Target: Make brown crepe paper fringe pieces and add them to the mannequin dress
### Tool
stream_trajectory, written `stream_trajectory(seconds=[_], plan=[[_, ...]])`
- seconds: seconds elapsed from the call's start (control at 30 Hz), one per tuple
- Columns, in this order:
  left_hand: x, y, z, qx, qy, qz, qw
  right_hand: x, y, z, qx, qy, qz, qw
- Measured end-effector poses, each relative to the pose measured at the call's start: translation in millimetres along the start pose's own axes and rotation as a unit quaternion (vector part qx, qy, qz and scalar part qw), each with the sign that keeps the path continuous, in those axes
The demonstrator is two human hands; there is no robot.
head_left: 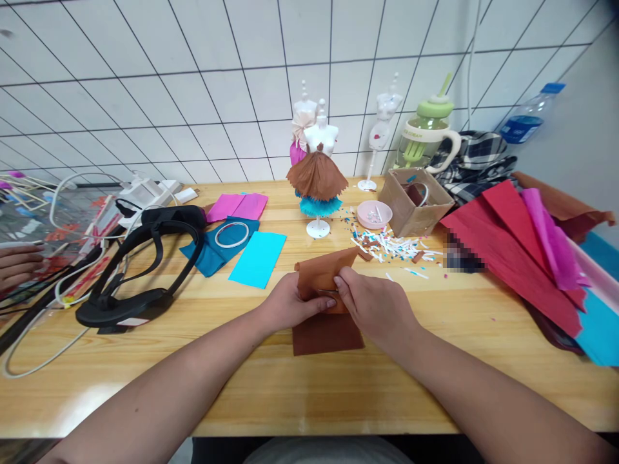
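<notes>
A sheet of brown paper (322, 270) is held up between both hands above the wooden table (251, 393). My left hand (294, 303) grips its left side, the thumb lying along the lower part. My right hand (370, 296) pinches its right side with thumb and fingers. Below them a darker brown sheet (326, 336) lies flat. Behind the hands stands a small white mannequin (321, 138) in a brown and blue paper dress. A bright blue sheet (258, 260) lies to the left of the hands.
A black headset (130, 316), cables and another person's hand (19, 264) are on the left. Paper scraps (399, 246), a pink dish (374, 214), a cardboard box (416, 212) and a green-lidded cup (425, 135) stand back right. Red paper (522, 258) lies at the right.
</notes>
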State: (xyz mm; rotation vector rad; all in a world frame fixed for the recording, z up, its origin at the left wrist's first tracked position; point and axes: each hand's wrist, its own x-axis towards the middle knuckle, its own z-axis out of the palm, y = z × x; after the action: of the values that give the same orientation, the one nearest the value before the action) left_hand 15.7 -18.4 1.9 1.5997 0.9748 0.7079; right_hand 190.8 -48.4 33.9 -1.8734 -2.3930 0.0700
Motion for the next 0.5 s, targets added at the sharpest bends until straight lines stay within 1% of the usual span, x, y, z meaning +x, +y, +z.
stream_trajectory(seconds=[0.2,0.3,0.37,0.43,0.5], plan=[[0.2,0.8,0.4,0.002,-0.007,0.009,1.000,-1.2,0.5,0.9,0.036,0.013,-0.024,0.999],[0.4,0.5,0.9,-0.008,-0.012,0.015,1.000,-1.2,-0.2,0.9,0.031,0.009,-0.020,0.999],[0.3,0.2,1.6,-0.029,-0.024,0.013,0.999,-1.0,-0.7,0.8,0.022,0.008,-0.015,1.000],[0.2,-0.2,2.3,-0.072,-0.039,0.005,0.997,-0.8,-0.8,0.7,0.018,0.007,-0.010,1.000],[0.2,0.1,2.6,-0.096,-0.042,0.001,0.994,-0.7,-0.8,0.6,0.021,0.007,-0.012,1.000]])
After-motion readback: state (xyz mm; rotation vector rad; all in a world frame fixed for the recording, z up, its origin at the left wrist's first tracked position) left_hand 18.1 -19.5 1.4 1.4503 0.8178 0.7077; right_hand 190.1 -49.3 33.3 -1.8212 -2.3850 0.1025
